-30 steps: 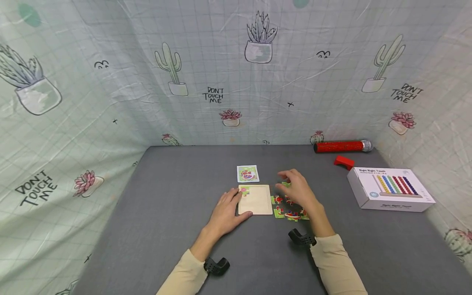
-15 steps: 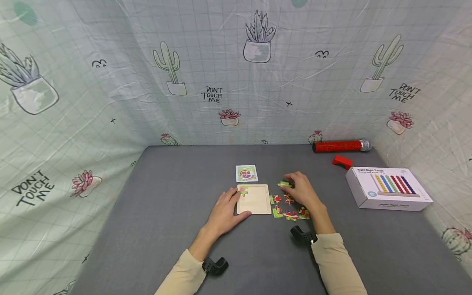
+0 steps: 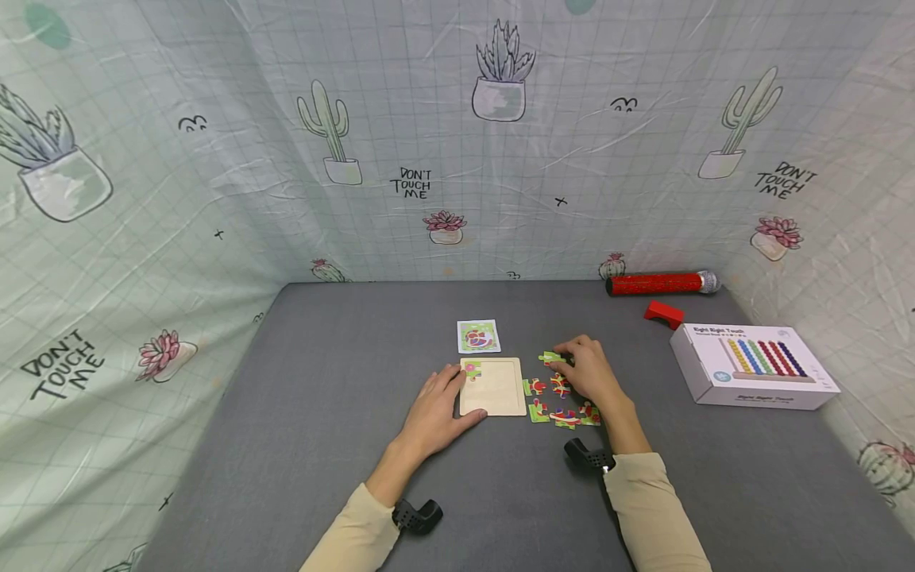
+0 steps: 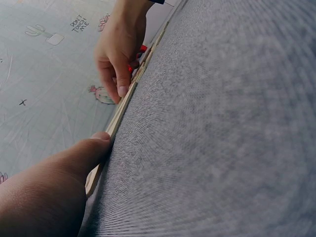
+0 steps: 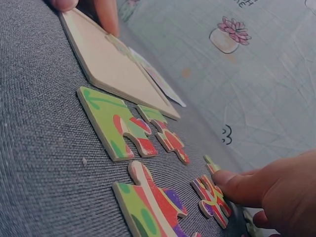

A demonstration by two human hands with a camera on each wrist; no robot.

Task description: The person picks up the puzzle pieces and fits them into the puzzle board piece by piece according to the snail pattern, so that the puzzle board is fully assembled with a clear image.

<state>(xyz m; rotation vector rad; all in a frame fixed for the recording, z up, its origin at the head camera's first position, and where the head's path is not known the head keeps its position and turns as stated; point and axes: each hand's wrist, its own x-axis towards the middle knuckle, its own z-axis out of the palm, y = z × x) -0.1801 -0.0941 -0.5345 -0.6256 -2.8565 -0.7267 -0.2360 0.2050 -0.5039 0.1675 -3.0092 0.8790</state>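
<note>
resting left hand [image 3: 438, 409], thumb spread, on nine o'clock edge of wooden tray [image 3: 503, 396] | pinching green piece [image 3: 547, 357] with right hand [image 3: 589, 369] at two | at three, loose pieces [image 3: 565, 418] before white box [image 3: 754, 393] | farther at two, red block [image 3: 665, 315], red tube [image 3: 654, 284] | at twelve, card [image 3: 479, 337]

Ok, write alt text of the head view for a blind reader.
A person's right hand pinches a green wooden jigsaw piece while the left hand rests on a square pale wooden tray with one piece in its far left corner. Five more multicoloured pieces lie right of the tray on a grey table, a square picture card beyond it.
</note>
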